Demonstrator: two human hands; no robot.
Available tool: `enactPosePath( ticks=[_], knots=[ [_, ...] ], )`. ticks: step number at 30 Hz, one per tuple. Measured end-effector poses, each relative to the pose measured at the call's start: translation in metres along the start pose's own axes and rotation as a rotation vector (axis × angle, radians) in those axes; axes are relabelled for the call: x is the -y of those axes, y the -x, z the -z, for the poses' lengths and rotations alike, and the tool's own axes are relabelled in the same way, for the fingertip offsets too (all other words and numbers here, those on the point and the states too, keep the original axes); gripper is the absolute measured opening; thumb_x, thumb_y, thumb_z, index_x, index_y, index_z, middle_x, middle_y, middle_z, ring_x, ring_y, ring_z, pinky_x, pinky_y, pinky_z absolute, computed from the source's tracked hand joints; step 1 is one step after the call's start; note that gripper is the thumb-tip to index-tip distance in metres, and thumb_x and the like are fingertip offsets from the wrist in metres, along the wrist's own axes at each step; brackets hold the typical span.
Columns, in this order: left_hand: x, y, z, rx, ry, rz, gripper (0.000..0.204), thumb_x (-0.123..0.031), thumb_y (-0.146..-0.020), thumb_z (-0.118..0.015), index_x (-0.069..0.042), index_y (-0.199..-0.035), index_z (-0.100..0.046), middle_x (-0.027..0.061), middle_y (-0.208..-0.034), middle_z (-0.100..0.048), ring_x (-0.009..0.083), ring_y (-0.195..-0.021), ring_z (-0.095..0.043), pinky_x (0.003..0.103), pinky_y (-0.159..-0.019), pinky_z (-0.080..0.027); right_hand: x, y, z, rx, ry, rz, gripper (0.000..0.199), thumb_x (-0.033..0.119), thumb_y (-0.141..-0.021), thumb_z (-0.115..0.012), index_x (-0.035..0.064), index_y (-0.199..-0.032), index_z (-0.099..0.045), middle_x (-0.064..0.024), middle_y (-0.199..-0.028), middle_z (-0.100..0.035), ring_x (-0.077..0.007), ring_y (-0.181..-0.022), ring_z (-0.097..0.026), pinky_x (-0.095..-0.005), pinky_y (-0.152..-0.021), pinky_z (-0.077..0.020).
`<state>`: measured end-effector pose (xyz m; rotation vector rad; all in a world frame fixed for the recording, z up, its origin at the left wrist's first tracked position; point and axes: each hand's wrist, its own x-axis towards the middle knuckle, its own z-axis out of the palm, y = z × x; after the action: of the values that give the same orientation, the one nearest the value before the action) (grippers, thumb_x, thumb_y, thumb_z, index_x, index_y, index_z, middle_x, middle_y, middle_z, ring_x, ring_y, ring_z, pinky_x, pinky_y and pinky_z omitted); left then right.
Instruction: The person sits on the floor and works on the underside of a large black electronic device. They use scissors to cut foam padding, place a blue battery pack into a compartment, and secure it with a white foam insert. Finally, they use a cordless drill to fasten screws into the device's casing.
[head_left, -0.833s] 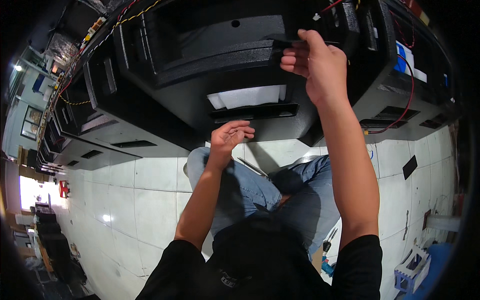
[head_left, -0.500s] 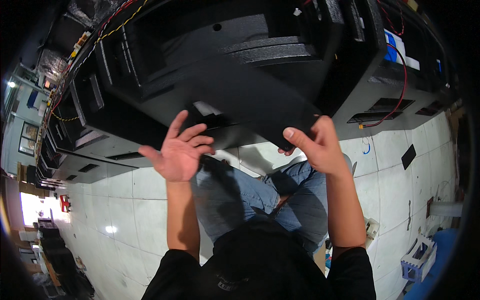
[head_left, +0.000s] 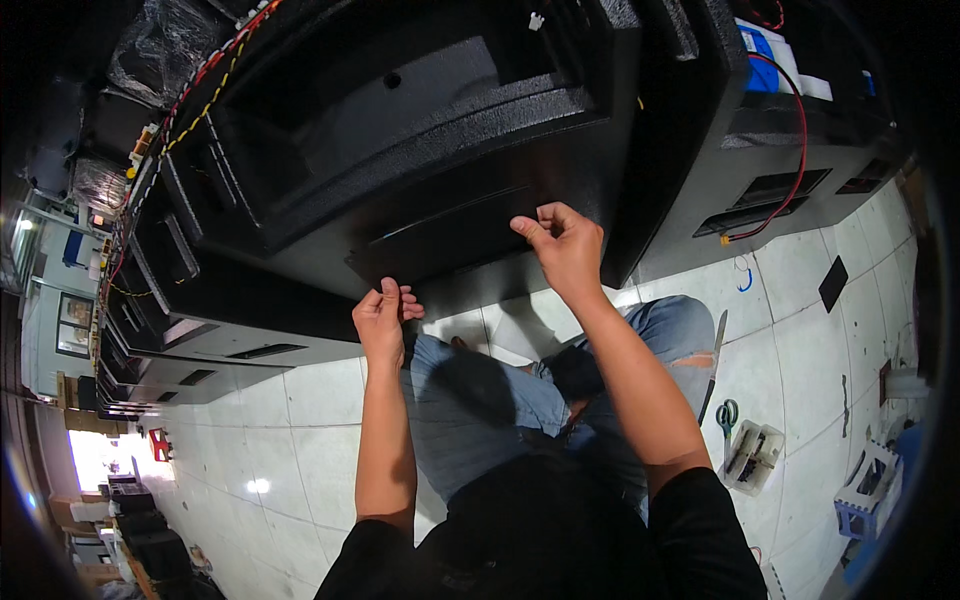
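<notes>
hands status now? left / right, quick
Left hand: fingers closed on the lower edge of the flat black panel.
Right hand: pinching the same panel at its right end.

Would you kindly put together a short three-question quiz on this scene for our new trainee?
1. True or false: both hands are on the flat black panel at the front of the large black cabinet.
2. Multiple choice: what lies on the tiled floor to the person's right, beside the clear plastic parts box? A) a hammer B) green-handled scissors C) a paint roller
3. Fill in: the wire running down the neighbouring cabinet on the right is ____.

Key
1. True: the left hand grips the panel's lower left corner, and the right hand holds its right end.
2. B
3. Red: the red wire.
</notes>
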<state>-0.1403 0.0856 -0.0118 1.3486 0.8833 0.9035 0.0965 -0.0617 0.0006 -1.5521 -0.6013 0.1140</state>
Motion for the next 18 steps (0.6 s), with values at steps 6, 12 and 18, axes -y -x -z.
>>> enactPosePath(
  ticks=[6,12,18],
  knots=[
    [0.008,-0.002,-0.002,0.0,-0.017,-0.031,0.045,-0.039,-0.102,-0.065,0.005,-0.09,-0.066,0.0129,-0.078,-0.068,0.0195,-0.063,-0.068,0.033,-0.06,-0.058,-0.004,0.013,-0.024,-0.226,-0.374,-0.292,0.038,0.017,-0.075,-0.094,0.0002,-0.082,-0.061,-0.0055,-0.066,-0.067,-0.009,-0.063,-0.066,-0.0239,-0.058,-0.0527],
    [0.004,-0.011,-0.008,-0.027,-0.007,-0.016,0.043,-0.035,-0.103,-0.064,0.006,-0.091,-0.067,0.0134,-0.078,-0.068,0.0184,-0.062,-0.067,0.032,-0.057,-0.058,-0.003,0.014,-0.036,-0.288,-0.45,-0.398,0.042,0.017,-0.075,-0.095,0.0018,-0.082,-0.056,-0.0039,-0.065,-0.063,-0.0111,-0.058,-0.065,-0.0255,-0.056,-0.0549],
    [0.0,-0.024,-0.01,-0.014,-0.07,0.03,0.046,-0.037,-0.1,-0.068,0.007,-0.089,-0.07,0.0105,-0.07,-0.066,0.0146,-0.056,-0.063,0.027,-0.053,-0.054,-0.018,0.011,-0.04,-0.289,-0.569,-0.386,0.042,0.018,-0.076,-0.094,0.0035,-0.081,-0.055,-0.0028,-0.065,-0.061,-0.0117,-0.059,-0.065,-0.0267,-0.057,-0.0573]
  ],
)
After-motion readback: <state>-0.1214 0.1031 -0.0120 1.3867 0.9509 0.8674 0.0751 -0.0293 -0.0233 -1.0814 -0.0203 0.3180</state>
